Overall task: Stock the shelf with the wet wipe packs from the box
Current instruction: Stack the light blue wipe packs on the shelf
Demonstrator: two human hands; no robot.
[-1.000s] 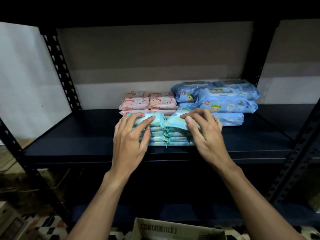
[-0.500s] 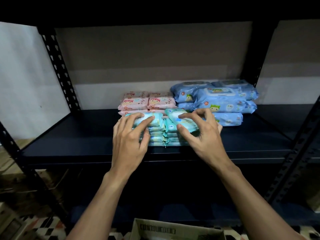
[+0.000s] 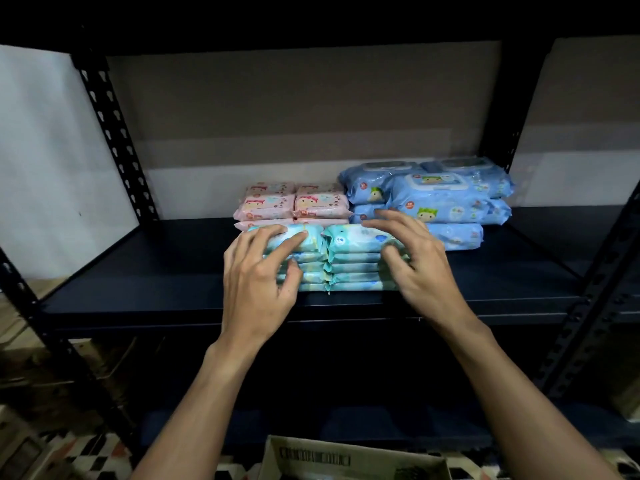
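left hand (image 3: pixel 256 286) and right hand (image 3: pixel 419 269), fingers spread, holding nothing, press packs (image 3: pixel 354 238) at shelf's (image 3: pixel 156 271) front edge; box (image 3: pixel 346 460) lies below.

Box (image 3: pixel 353 459) cut off by bottom edge; inside not visible, label print too blurred to read. Left grip (image 3: pixel 256 282) covers left end of teal packs (image 3: pixel 356 237); right grip (image 3: pixel 415 268) covers their right end. Lower pink packs (image 3: pixel 322 204) hidden behind teal stacks. Rear blue packs (image 3: pixel 446 206) partly hidden by front ones. Pack print too small to read.
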